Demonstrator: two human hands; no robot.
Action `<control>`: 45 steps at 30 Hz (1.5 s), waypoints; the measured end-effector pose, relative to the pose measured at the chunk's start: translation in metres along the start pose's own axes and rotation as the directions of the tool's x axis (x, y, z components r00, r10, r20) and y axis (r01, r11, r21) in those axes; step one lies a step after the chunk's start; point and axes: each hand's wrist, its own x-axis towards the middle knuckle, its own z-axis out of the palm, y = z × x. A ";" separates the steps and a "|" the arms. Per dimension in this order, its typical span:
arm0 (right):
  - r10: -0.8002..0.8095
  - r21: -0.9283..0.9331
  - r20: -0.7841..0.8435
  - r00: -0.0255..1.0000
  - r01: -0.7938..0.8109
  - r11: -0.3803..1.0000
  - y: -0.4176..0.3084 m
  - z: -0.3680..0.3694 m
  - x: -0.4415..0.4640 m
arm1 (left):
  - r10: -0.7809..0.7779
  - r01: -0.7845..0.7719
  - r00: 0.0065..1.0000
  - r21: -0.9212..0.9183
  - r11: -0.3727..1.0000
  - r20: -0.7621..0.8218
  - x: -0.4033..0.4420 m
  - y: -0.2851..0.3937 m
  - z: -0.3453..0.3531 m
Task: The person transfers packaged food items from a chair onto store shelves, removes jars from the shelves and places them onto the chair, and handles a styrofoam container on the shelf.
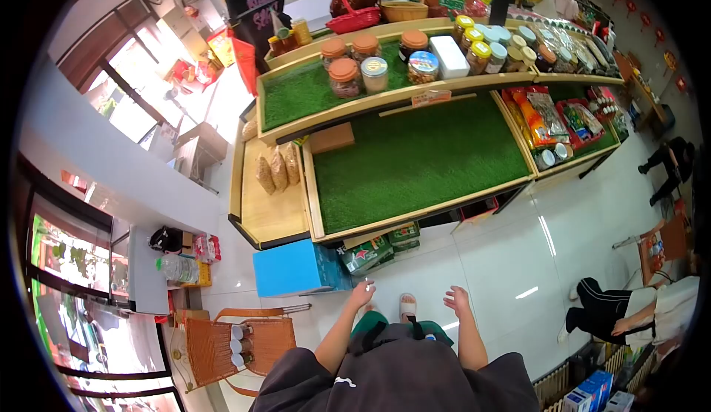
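Note:
Both forearms reach forward over the tiled floor. My left hand (362,292) is near the blue box (292,269) and the green cartons (366,254), touching neither; its fingers are curled and too small to read clearly. To the right, my right hand (457,299) hangs over the floor with its fingers apart and nothing in it. Ahead stands a wooden display stand with a lower tray lined in green turf (422,164). Jars with orange lids (344,77) and a white box (449,57) stand on the upper shelf (289,104).
Bagged goods (278,169) stand in the left side tray. A wicker chair (278,338) with jars is at lower left. One person (255,1) stands behind the display; another, seated person (637,312) is at right. Packets (544,115) fill the right tray.

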 end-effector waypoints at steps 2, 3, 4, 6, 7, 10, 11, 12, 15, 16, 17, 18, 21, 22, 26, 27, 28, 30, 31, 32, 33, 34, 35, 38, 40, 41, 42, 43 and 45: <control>-0.002 0.074 -0.034 0.999 0.004 0.997 -0.008 0.005 0.002 | -0.002 0.003 0.999 -0.013 1.000 0.046 0.009 0.024 -0.003; 0.001 0.079 -0.041 0.999 0.002 0.997 -0.013 0.009 0.003 | -0.001 0.001 0.999 -0.011 1.000 0.054 0.009 0.035 -0.005; 0.022 0.085 -0.033 0.999 -0.019 0.996 -0.019 0.013 0.004 | -0.029 0.030 0.998 -0.013 0.999 0.057 0.009 0.046 -0.008; 0.043 0.090 -0.027 0.999 -0.041 0.995 -0.029 0.024 0.007 | -0.057 0.058 0.996 -0.016 0.998 0.062 0.017 0.043 -0.008; 0.028 0.085 -0.005 1.000 -0.028 0.996 -0.034 0.030 0.008 | -0.066 0.065 0.995 0.004 0.998 0.073 0.018 0.040 -0.009; -0.004 0.070 0.031 1.000 0.002 0.998 -0.053 0.051 0.016 | -0.079 0.081 0.992 -0.013 0.997 0.101 0.029 0.016 -0.011; -0.020 0.061 0.053 0.998 0.017 0.998 -0.063 0.060 0.017 | -0.086 0.092 0.990 -0.044 0.995 0.113 0.034 0.014 -0.016; -0.025 0.056 0.046 0.999 0.023 0.998 -0.074 0.069 0.018 | -0.080 0.086 0.990 -0.052 0.995 0.115 0.039 0.012 -0.023; -0.064 0.026 0.104 0.993 0.062 0.998 -0.104 0.106 0.025 | -0.191 0.199 0.978 -0.099 0.975 0.086 0.055 0.007 -0.043; -0.076 0.020 0.126 0.989 0.075 0.997 -0.114 0.121 0.032 | -0.196 0.201 0.979 -0.123 0.972 0.047 0.064 0.006 -0.051; -0.089 0.012 0.150 0.985 0.088 0.996 -0.127 0.138 0.039 | -0.204 0.203 0.979 -0.146 0.968 0.008 0.076 0.006 -0.060; -0.099 0.003 0.175 0.980 0.100 0.995 -0.141 0.156 0.046 | -0.175 0.168 0.984 -0.181 0.969 -0.023 0.080 0.022 -0.075; -0.263 0.015 0.275 0.925 0.269 0.963 -0.200 0.219 0.042 | -0.095 0.064 0.993 -0.364 0.929 -0.070 0.098 0.086 -0.125; -0.299 -0.002 0.295 0.908 0.314 0.950 -0.227 0.244 0.031 | -0.080 0.035 0.993 -0.446 0.894 -0.082 0.104 0.107 -0.142; -0.562 0.031 0.367 0.742 0.594 0.804 -0.325 0.336 -0.006 | 0.195 -0.349 0.922 -0.497 0.794 -0.335 0.148 0.170 -0.199; -0.641 0.064 0.374 0.671 0.670 0.739 -0.348 0.356 -0.012 | 0.229 -0.409 0.895 -0.497 0.766 -0.383 0.157 0.192 -0.216; -0.710 0.095 0.379 0.594 0.738 0.669 -0.368 0.374 -0.013 | 0.281 -0.482 0.853 -0.458 0.747 -0.439 0.166 0.211 -0.232; -0.802 0.035 0.342 0.490 0.846 0.532 -0.409 0.408 -0.016 | 0.316 -0.536 0.814 -0.422 0.731 -0.488 0.182 0.252 -0.266; -0.797 0.042 0.354 0.490 0.843 0.536 -0.428 0.423 -0.006 | 0.320 -0.554 0.797 -0.410 0.724 -0.512 0.192 0.267 -0.279; -0.939 -0.103 0.252 0.235 0.971 0.215 -0.445 0.438 0.009 | 0.339 -0.582 0.771 -0.381 0.719 -0.539 0.203 0.279 -0.290; -0.979 -0.270 0.192 -0.070 0.955 -0.121 -0.458 0.449 0.011 | 0.360 -0.610 0.743 -0.350 0.711 -0.565 0.215 0.291 -0.300; -0.978 -0.256 0.198 -0.070 0.959 -0.121 -0.464 0.457 0.013 | 0.360 -0.629 0.730 -0.365 0.686 -0.581 0.224 0.302 -0.309; -0.983 -0.087 0.173 0.069 0.995 0.054 -0.476 0.464 0.001 | 0.346 -0.641 0.711 -0.363 0.676 -0.612 0.238 0.308 -0.315; -0.960 -0.061 0.187 0.206 0.978 0.198 -0.496 0.477 0.003 | 0.334 -0.679 0.646 -0.317 0.662 -0.686 0.279 0.331 -0.330; -0.971 -0.269 0.178 0.162 0.957 0.111 -0.495 0.485 0.011 | 0.289 -0.694 0.609 -0.319 0.646 -0.738 0.314 0.334 -0.336; -0.956 -0.274 0.203 0.210 0.950 0.150 -0.496 0.486 0.008 | 0.287 -0.692 0.602 -0.308 0.652 -0.745 0.330 0.337 -0.338; -0.954 -0.249 0.190 0.232 0.951 0.182 -0.496 0.490 0.008 | 0.177 -0.652 0.653 -0.428 0.626 -0.736 0.343 0.341 -0.339; -0.950 -0.226 0.177 0.257 0.950 0.215 -0.495 0.495 0.007 | 0.066 -0.606 0.700 -0.543 0.581 -0.711 0.354 0.343 -0.340; -0.931 -0.162 0.189 0.312 0.945 0.284 -0.496 0.502 0.010 | 0.043 -0.569 0.713 -0.543 0.617 -0.699 0.369 0.347 -0.342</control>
